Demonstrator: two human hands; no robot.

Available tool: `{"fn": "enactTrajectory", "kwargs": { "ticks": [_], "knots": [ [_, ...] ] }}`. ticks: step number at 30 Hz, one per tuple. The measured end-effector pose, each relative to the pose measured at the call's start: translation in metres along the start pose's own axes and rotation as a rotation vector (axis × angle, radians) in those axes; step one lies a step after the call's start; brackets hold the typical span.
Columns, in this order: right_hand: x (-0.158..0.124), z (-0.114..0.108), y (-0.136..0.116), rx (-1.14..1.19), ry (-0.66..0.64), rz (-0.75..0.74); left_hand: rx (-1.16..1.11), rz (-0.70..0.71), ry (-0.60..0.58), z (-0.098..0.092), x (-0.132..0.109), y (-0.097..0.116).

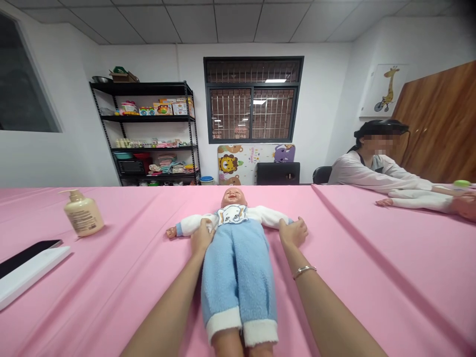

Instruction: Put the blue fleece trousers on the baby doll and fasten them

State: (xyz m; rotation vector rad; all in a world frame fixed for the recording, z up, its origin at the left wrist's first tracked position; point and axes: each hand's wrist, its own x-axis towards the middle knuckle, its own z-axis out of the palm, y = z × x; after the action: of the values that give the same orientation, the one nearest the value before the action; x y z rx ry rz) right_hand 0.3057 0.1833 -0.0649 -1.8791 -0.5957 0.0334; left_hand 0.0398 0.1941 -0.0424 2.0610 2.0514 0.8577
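Observation:
A baby doll (236,253) lies on its back on the pink cloth (111,292), head away from me, in a white top and blue fleece trousers with white cuffs. My left hand (202,237) is closed on the doll's sleeve near its armpit. My right hand (293,232) grips the end of the doll's other sleeve and hides the doll's hand. A thin bracelet (304,271) circles my right wrist.
A pump bottle of lotion (83,213) lies tilted on the cloth to the left, near a black phone (26,258) and a white box (31,275). At the right, a seated person (372,168) has an arm beside a second doll (420,201). A shelf stands behind.

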Motion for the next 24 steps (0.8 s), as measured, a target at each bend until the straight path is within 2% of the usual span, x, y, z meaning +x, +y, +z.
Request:
{"fn": "enactTrajectory", "kwargs": {
  "ticks": [8,11,16,19,20,22,24],
  "knots": [
    [-0.003,-0.012,0.013,0.035,-0.071,-0.118,0.048,0.115,-0.125,-0.007,0.000,-0.006],
    [-0.006,-0.015,0.013,0.041,-0.075,-0.149,0.010,0.128,-0.124,-0.009,0.000,-0.009],
    [-0.015,-0.012,0.006,0.083,-0.087,-0.283,-0.333,0.149,-0.059,-0.010,-0.001,-0.016],
    [-0.023,-0.010,-0.002,0.176,-0.074,-0.403,-0.626,0.013,0.049,-0.010,-0.001,-0.012],
    [-0.027,-0.010,-0.005,0.216,-0.096,-0.405,-0.706,-0.051,0.083,-0.009,-0.002,-0.009],
    [-0.035,-0.011,-0.011,0.311,-0.233,-0.315,-0.807,-0.144,0.096,-0.008,-0.006,-0.001],
    [-0.044,-0.013,-0.016,0.416,-0.417,-0.162,-0.869,-0.174,0.030,-0.008,-0.013,0.006]
  ]
}}
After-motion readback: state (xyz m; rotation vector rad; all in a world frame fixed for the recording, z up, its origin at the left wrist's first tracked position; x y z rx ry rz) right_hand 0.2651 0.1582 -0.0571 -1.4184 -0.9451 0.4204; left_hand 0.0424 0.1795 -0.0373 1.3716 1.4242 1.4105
